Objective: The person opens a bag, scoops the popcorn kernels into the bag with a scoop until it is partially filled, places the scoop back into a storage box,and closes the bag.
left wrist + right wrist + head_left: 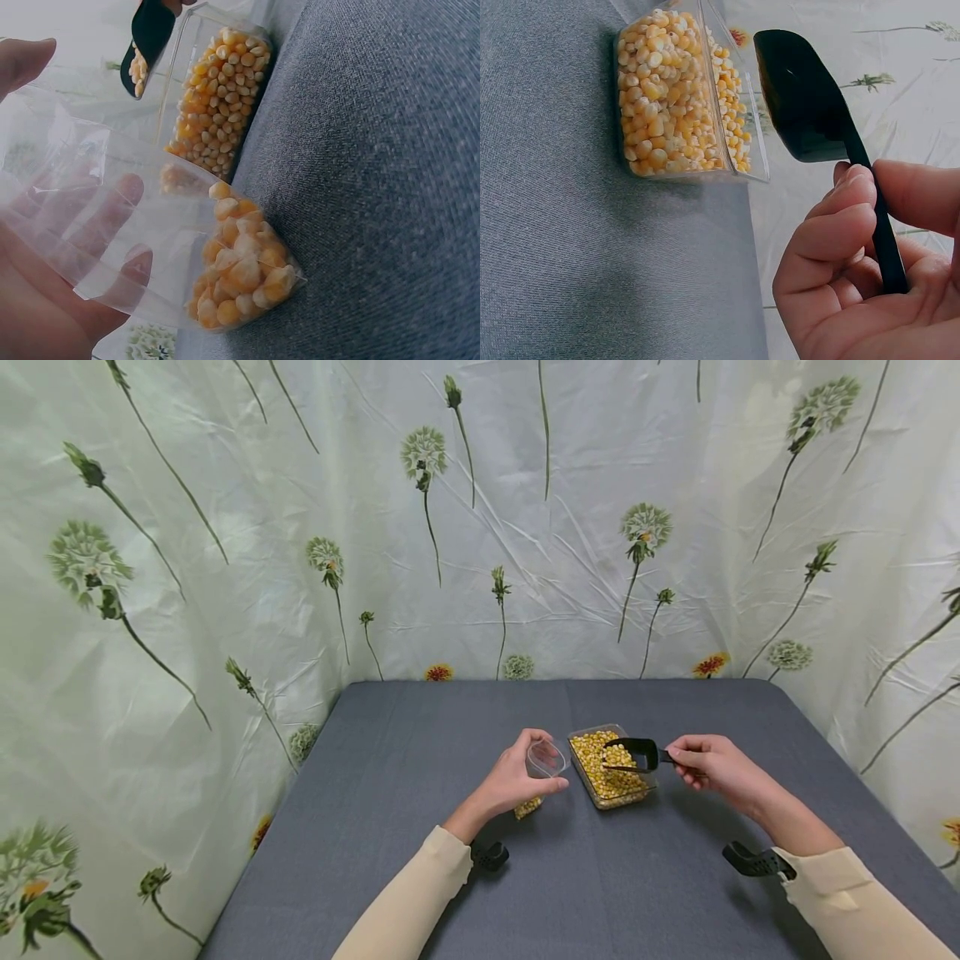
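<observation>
Between your left hand (504, 783) and right hand (723, 770): one tub (751, 163) of corn kernels (592, 752)

Hands: two, well apart, each holding one item.

Left: thumb and fingers curled round the mouth of one clear bag (171, 225), its rim spread into a loop. Contents: kernels gathered in the bottom corner, beyond your fingertips. Handling, by judgement: thin, limp, slick film, light but bottom-heavy, apt to fold if your grip slackens; best held at the rim, as you have it. Whether that corner bears on the cloth, the views do not settle.

Right: thumb and fingers pinching the handle (886, 240) of one black scoop (806, 97), its bowl turned toward your left hand and raised over the tub. Contents: a few kernels. Handling: probably stiff, light plastic; the loose load would likely roll off with any tilt. Keep hold of the handle, close behind the bowl.

Between: the tub, clear and lidless, just beside your left hand, touched by neither hand. Likely rigid, thin-walled and the heaviest item listed; take it by opposite sides.

Beneath both hands: grey cloth (375, 793).

Beyond both hands: one flower-printed curtain (525, 468).
</observation>
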